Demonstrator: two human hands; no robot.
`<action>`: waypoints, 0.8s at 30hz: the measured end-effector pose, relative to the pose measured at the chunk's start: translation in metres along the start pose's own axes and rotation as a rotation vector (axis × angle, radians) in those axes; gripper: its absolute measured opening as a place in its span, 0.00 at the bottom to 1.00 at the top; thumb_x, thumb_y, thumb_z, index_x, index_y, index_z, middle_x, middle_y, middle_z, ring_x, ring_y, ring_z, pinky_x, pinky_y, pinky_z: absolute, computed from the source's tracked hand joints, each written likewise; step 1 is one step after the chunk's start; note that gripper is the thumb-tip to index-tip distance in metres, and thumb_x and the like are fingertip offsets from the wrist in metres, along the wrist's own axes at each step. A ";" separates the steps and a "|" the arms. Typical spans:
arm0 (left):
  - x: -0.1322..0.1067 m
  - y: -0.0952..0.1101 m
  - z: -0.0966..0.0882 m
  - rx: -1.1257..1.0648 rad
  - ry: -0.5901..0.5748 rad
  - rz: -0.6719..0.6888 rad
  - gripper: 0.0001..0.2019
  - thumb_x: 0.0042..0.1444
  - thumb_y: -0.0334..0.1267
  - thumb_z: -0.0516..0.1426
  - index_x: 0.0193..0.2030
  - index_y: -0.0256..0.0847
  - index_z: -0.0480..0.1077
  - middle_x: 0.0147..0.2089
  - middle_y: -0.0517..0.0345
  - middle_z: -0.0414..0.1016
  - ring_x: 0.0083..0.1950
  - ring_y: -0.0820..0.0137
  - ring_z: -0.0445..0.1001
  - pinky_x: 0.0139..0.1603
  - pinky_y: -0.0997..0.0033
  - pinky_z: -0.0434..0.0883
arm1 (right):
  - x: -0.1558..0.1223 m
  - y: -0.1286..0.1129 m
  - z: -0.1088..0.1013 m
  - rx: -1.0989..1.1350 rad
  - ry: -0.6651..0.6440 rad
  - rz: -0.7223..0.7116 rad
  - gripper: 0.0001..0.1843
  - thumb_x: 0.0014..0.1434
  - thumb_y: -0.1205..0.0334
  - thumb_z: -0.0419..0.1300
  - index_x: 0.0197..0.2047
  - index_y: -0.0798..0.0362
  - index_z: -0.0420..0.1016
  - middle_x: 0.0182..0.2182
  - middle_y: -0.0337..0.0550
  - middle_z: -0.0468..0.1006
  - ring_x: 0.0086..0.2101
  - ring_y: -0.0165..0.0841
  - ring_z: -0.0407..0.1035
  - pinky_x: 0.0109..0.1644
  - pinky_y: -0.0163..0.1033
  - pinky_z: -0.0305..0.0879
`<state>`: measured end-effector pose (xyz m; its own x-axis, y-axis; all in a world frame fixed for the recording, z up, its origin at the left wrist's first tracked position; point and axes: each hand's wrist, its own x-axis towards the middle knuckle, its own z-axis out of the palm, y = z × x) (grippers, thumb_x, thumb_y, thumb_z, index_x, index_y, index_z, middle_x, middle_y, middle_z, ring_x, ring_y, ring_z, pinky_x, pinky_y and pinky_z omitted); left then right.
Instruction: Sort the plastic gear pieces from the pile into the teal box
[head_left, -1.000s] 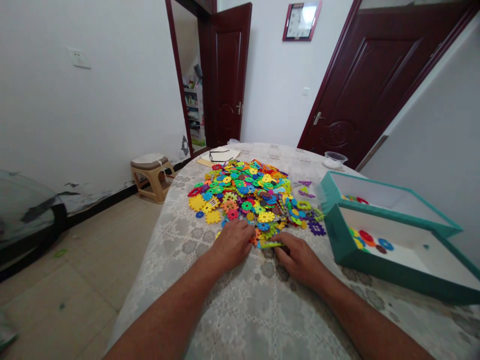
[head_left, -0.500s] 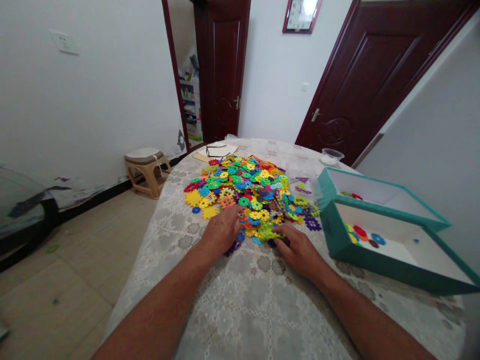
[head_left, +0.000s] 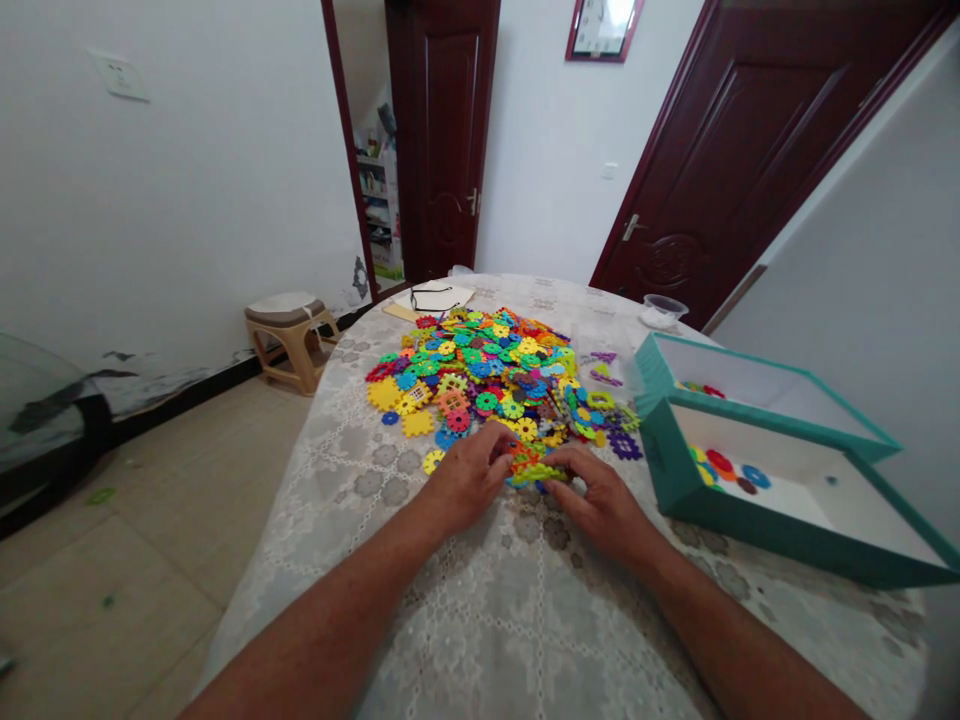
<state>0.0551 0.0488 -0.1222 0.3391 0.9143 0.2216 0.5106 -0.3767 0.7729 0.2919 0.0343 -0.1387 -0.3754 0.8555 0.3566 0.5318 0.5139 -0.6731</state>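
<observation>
A heap of colourful plastic interlocking pieces [head_left: 487, 365], many of them notched discs, lies on the table. At its near edge my left hand [head_left: 474, 475] is closed, with an orange piece [head_left: 523, 456] at its fingertips. My right hand [head_left: 598, 492] pinches a yellow-green toothed piece [head_left: 541, 473] between thumb and fingers. The orange and yellow-green pieces meet between the two hands; I cannot tell whether they are joined. A yellow disc [head_left: 433, 461] lies just left of my left hand.
To the right stand a green open box [head_left: 787, 545] with several discs inside and its lid [head_left: 780, 375] behind. Glasses [head_left: 435, 298] rest on paper at the back left, a clear plastic bowl [head_left: 665, 308] at the back right. A stool [head_left: 292, 340] stands left of the table.
My left hand has moved right, closer to my right hand, and an orange piece now shows at its fingers. My right hand keeps the yellow-green piece in nearly the same place.
</observation>
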 end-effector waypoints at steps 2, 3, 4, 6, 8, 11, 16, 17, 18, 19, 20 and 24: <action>-0.002 0.002 0.000 -0.020 -0.031 0.000 0.14 0.63 0.32 0.55 0.55 0.44 0.67 0.46 0.58 0.80 0.46 0.68 0.78 0.47 0.70 0.71 | 0.001 0.001 0.000 0.015 -0.057 0.006 0.10 0.66 0.63 0.60 0.50 0.48 0.77 0.45 0.45 0.77 0.47 0.39 0.71 0.53 0.44 0.66; -0.003 0.003 -0.001 -0.011 -0.068 0.004 0.16 0.62 0.32 0.56 0.56 0.44 0.67 0.45 0.58 0.80 0.46 0.68 0.78 0.47 0.70 0.70 | 0.000 0.001 0.001 0.021 -0.096 0.016 0.10 0.65 0.64 0.60 0.49 0.48 0.77 0.44 0.44 0.77 0.46 0.38 0.71 0.52 0.43 0.66; -0.004 0.003 -0.003 0.013 -0.119 0.008 0.17 0.61 0.32 0.57 0.56 0.45 0.68 0.44 0.59 0.81 0.45 0.68 0.78 0.45 0.71 0.70 | 0.000 0.000 0.001 0.025 -0.136 0.034 0.10 0.65 0.65 0.60 0.49 0.48 0.76 0.43 0.43 0.77 0.44 0.37 0.72 0.49 0.42 0.66; -0.007 0.002 -0.006 0.085 -0.241 0.020 0.14 0.59 0.32 0.57 0.52 0.45 0.72 0.42 0.60 0.81 0.43 0.68 0.78 0.42 0.72 0.68 | -0.002 -0.003 0.001 0.018 -0.196 0.083 0.10 0.63 0.67 0.61 0.48 0.48 0.75 0.39 0.40 0.76 0.39 0.35 0.71 0.44 0.39 0.65; -0.009 0.001 -0.008 0.143 -0.321 0.028 0.10 0.60 0.33 0.57 0.46 0.45 0.75 0.42 0.60 0.81 0.42 0.68 0.77 0.40 0.72 0.67 | -0.004 -0.006 0.002 -0.007 -0.212 0.104 0.11 0.61 0.69 0.62 0.46 0.48 0.74 0.38 0.38 0.76 0.38 0.34 0.70 0.43 0.38 0.63; -0.011 0.001 -0.010 0.150 -0.369 0.028 0.10 0.61 0.33 0.55 0.46 0.46 0.76 0.43 0.60 0.81 0.43 0.68 0.77 0.42 0.72 0.67 | -0.007 -0.012 0.003 -0.057 -0.188 0.068 0.11 0.60 0.70 0.63 0.45 0.49 0.73 0.40 0.39 0.75 0.41 0.35 0.69 0.45 0.38 0.62; -0.015 0.004 -0.009 0.220 -0.393 0.042 0.11 0.59 0.34 0.56 0.47 0.45 0.74 0.44 0.56 0.81 0.42 0.66 0.77 0.39 0.70 0.67 | -0.007 -0.017 0.010 -0.023 -0.165 0.047 0.12 0.60 0.72 0.62 0.45 0.49 0.72 0.38 0.38 0.74 0.38 0.32 0.67 0.42 0.36 0.59; -0.015 0.005 -0.009 0.245 -0.390 0.048 0.11 0.57 0.34 0.57 0.47 0.45 0.73 0.44 0.56 0.80 0.42 0.65 0.76 0.39 0.70 0.66 | -0.007 -0.017 0.012 -0.005 -0.162 0.051 0.12 0.59 0.73 0.61 0.45 0.49 0.72 0.37 0.37 0.74 0.36 0.32 0.66 0.40 0.35 0.59; -0.016 0.006 -0.008 0.264 -0.390 0.051 0.11 0.57 0.35 0.57 0.47 0.45 0.73 0.44 0.56 0.80 0.42 0.64 0.76 0.39 0.69 0.66 | -0.006 -0.016 0.012 0.010 -0.157 0.057 0.13 0.59 0.73 0.61 0.45 0.49 0.73 0.36 0.36 0.73 0.35 0.31 0.66 0.39 0.35 0.58; -0.016 0.007 -0.008 0.277 -0.388 0.050 0.11 0.57 0.35 0.57 0.46 0.45 0.73 0.44 0.55 0.80 0.42 0.64 0.77 0.39 0.69 0.66 | -0.006 -0.015 0.013 0.023 -0.155 0.065 0.13 0.59 0.73 0.62 0.45 0.49 0.73 0.35 0.35 0.72 0.34 0.31 0.65 0.38 0.35 0.58; -0.016 0.008 -0.008 0.285 -0.381 0.043 0.10 0.58 0.36 0.57 0.47 0.45 0.73 0.44 0.55 0.80 0.42 0.64 0.77 0.39 0.68 0.66 | -0.005 -0.013 0.013 0.032 -0.157 0.076 0.13 0.59 0.73 0.61 0.45 0.49 0.73 0.34 0.34 0.71 0.33 0.30 0.65 0.37 0.35 0.57; -0.017 0.011 -0.008 0.305 -0.372 0.010 0.09 0.60 0.40 0.57 0.46 0.45 0.73 0.44 0.55 0.80 0.41 0.64 0.76 0.37 0.68 0.65 | -0.005 -0.008 0.013 0.043 -0.164 0.103 0.13 0.57 0.75 0.59 0.42 0.50 0.75 0.31 0.34 0.70 0.31 0.29 0.64 0.36 0.34 0.56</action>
<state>0.0488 0.0308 -0.1130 0.5763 0.8161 -0.0426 0.6954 -0.4623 0.5502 0.2792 0.0249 -0.1434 -0.4413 0.8799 0.1764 0.5425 0.4181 -0.7286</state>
